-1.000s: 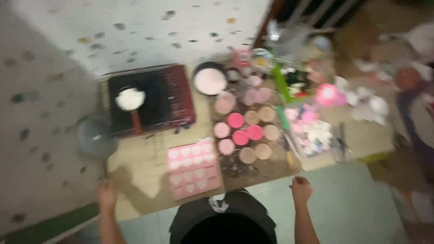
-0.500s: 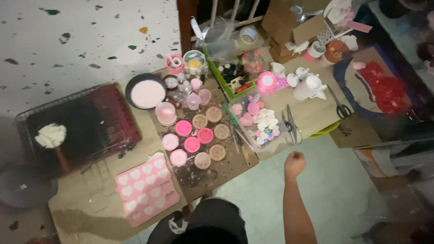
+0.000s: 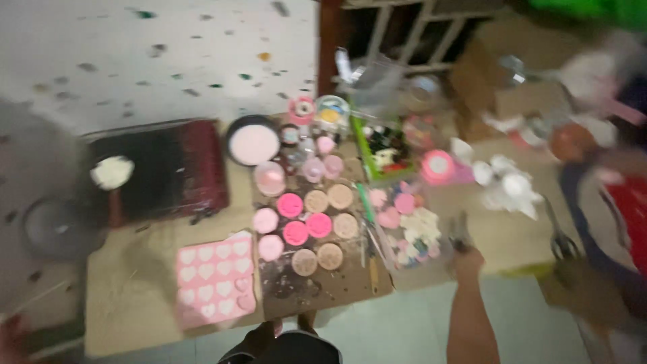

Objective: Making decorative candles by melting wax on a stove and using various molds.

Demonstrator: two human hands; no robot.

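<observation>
The view is blurred by motion. My right hand reaches forward to the near edge of the cardboard mat, its fingers curled right at a dark metal tool; whether it grips the tool is unclear. Just left of it lies a clear tray of small pink and white pieces. A reddish blur at the bottom left corner may be my left hand. Round pink and tan moulds and a pink heart mould lie further left.
A dark red stove carries a small pan of white chunks. Behind are a black bowl of pink liquid, a green tray of bottles, white figurines, scissors and a grey lid.
My right hand has moved forward from the green floor up to the mat's edge at the metal tool. The camera has swung and blurred again.
</observation>
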